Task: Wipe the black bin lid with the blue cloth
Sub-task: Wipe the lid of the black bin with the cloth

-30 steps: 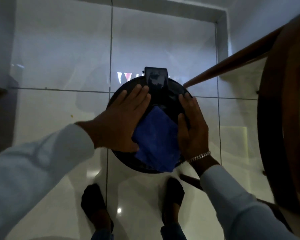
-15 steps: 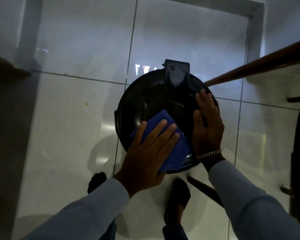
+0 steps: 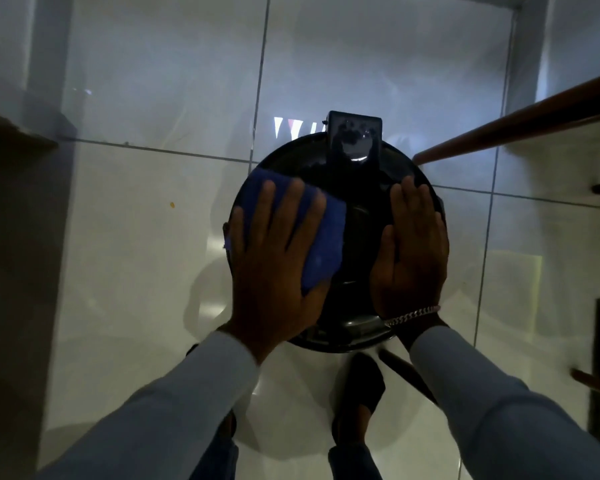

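The round black bin lid (image 3: pixel 355 244) lies below me on the tiled floor, with a black hinge block at its far edge. A folded blue cloth (image 3: pixel 321 237) covers the lid's left part. My left hand (image 3: pixel 276 261) presses flat on the cloth, fingers spread. My right hand (image 3: pixel 411 251) rests flat on the lid's right side, fingers together, holding nothing; a silver bracelet circles its wrist.
Glossy white floor tiles (image 3: pixel 146 271) surround the bin. A brown wooden rail (image 3: pixel 520 128) runs off to the upper right. Dark furniture (image 3: pixel 11 216) stands at the left edge and more at the far right. My two feet (image 3: pixel 357 393) stand just below the bin.
My left hand has slid the blue cloth from the lid's near middle up to its left side. The right hand stays on the right side of the lid.
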`<state>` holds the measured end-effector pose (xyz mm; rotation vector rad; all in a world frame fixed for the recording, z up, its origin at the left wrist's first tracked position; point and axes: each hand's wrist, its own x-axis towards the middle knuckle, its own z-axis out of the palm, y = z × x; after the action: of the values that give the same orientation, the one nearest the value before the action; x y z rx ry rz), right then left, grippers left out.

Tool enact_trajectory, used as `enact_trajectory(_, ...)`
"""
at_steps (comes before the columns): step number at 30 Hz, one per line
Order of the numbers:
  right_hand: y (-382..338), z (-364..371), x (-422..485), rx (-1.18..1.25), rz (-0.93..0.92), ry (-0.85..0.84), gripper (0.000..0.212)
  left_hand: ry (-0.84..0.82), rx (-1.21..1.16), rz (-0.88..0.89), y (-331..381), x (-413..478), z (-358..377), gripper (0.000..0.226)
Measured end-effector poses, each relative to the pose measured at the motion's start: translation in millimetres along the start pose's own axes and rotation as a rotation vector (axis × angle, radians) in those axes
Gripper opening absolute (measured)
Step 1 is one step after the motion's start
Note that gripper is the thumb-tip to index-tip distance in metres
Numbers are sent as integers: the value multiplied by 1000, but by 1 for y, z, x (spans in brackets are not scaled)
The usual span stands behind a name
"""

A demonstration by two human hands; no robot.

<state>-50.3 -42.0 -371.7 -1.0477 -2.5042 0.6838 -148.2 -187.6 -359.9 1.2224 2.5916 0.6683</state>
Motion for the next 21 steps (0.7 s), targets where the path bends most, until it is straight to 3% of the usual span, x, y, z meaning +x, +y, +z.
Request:
enact_trajectory(2, -2, -1, 0, 17, -1, -12, 47, -81, 21, 171, -14, -28, -4, 79)
enact_trajectory(5, -4, -3, 2, -3, -8, -14, 48, -145, 7, 225, -17, -46, -8, 80)
enact_trajectory(11, -6, -4, 3, -4, -11, 3, 47, -17, -115, -206, 41, 0, 3, 80)
enact_trajectory(15, -7, -6, 7, -24, -5, -43, 44, -130, -230, -228, 83, -31, 10, 83)
enact_trajectory(18, -14, -21, 15, 310, 224, -72, 36, -203, -334, -255, 88, -32, -5, 84)
enact_trajectory(20, -19, -40, 16, 563, 435, 11, 33, -234, -571, -289, 85, -22, -28, 75)
enact_trajectory(21, -25, -49, 12, 580, 457, 73, 33, -222, -711, -339, 80, -15, -40, 70)
